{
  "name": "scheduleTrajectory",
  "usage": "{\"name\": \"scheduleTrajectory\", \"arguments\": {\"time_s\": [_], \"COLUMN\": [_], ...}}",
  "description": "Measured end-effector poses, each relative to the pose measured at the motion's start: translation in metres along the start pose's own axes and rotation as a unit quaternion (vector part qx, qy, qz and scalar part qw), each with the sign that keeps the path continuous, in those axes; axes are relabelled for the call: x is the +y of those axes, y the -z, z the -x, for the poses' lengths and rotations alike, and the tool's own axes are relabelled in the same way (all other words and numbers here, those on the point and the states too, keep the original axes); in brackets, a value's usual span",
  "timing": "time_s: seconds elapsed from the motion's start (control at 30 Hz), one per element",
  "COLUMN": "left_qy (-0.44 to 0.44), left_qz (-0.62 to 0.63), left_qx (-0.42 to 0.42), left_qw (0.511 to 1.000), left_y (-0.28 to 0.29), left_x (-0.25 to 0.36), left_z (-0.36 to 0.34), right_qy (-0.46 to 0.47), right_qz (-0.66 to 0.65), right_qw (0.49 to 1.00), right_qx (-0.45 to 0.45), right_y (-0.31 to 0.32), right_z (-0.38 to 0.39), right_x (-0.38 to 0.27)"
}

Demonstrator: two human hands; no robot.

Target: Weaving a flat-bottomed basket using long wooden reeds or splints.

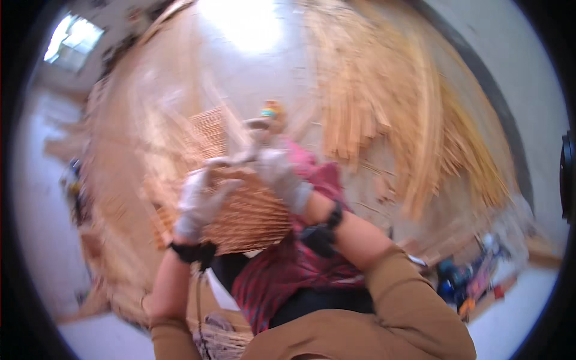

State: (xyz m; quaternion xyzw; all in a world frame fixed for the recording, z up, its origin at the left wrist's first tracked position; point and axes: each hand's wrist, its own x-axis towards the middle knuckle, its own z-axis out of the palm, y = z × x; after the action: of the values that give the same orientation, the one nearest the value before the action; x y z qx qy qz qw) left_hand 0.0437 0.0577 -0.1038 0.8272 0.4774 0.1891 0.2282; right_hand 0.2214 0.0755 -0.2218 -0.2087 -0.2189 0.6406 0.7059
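My left hand (201, 198), in a white glove, grips the left upper edge of a woven piece of light-brown strips (246, 216), which rests over my lap on a red checked cloth (312, 264). My right hand (282, 174), also gloved, is closed at the top right of that piece, its fingers blurred by motion. Just beyond the hands, another woven piece (204, 129) lies on the floor, beside a small yellow and teal object (270, 111) that I cannot make out.
Long pale strips (378, 102) spread over the floor (252, 78) at the back and right. A pile of tools and plastic (456, 282) sits low at the right. More small items (75, 186) line the left wall (45, 240).
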Motion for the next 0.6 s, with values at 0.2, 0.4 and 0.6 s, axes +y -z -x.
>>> {"name": "scheduleTrajectory", "arguments": {"time_s": [0.2, 0.4, 0.6], "left_qy": [0.083, 0.077, 0.13], "left_qz": [0.186, 0.131, 0.14], "left_qx": [-0.027, -0.014, -0.011], "left_qw": [0.979, 0.988, 0.982], "left_y": [-0.02, -0.025, -0.019], "left_x": [-0.026, -0.034, -0.023], "left_z": [0.0, -0.004, 0.003], "right_qy": [-0.06, -0.232, -0.125], "right_qz": [0.29, 0.704, 0.743], "right_qw": [0.938, 0.626, 0.519], "right_qx": [-0.179, 0.243, 0.404], "right_y": [0.048, 0.311, 0.407], "right_z": [0.041, 0.148, 0.172], "right_x": [-0.057, -0.046, -0.028]}}
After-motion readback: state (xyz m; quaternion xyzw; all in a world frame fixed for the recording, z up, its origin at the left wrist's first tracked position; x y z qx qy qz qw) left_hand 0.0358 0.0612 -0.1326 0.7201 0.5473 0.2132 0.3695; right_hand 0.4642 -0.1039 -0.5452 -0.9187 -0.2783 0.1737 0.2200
